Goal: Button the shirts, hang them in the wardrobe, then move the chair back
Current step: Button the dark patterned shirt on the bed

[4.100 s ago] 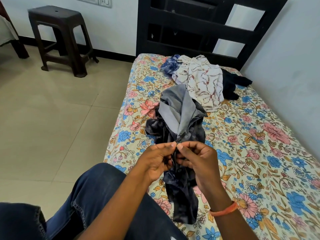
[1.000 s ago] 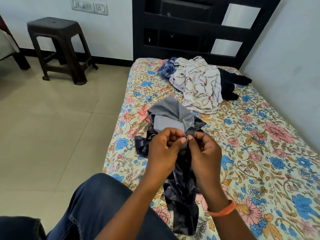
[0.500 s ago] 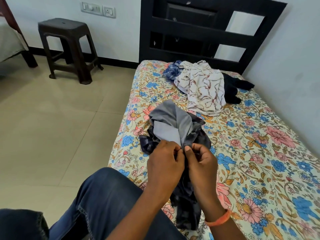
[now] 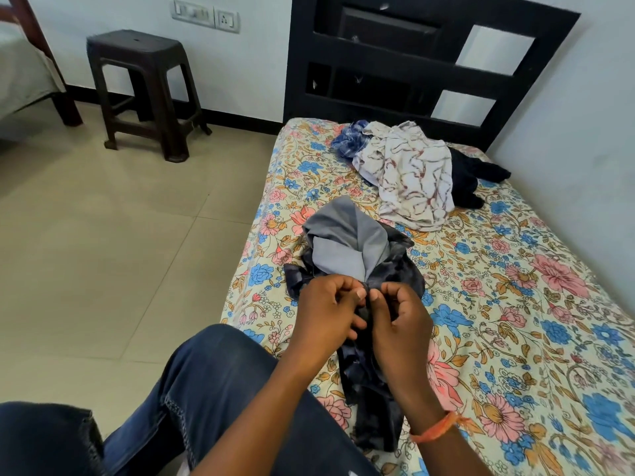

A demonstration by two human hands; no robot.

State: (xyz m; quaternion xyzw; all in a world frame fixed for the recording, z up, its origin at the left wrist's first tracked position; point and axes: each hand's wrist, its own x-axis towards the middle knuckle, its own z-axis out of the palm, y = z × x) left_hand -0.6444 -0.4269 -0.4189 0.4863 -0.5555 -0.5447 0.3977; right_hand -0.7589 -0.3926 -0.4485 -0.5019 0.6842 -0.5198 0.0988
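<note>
I see the bed with the floral-print sheet (image 4: 515, 304) filling the right side, and the dark brown plastic stool (image 4: 144, 87) against the far wall. A heap of white patterned, blue checked and black shirts (image 4: 412, 173) lies near the headboard. The dark blue-grey shirt with a pale grey lining (image 4: 343, 242) lies at the bed's near edge, its long axis running from my lap towards the headboard, collar end away. My left hand (image 4: 326, 317) and right hand (image 4: 402, 324), fingers curled, pinch its front edges together. Compared with half a second ago, both hands stay at the same spot, thumbs meeting.
</note>
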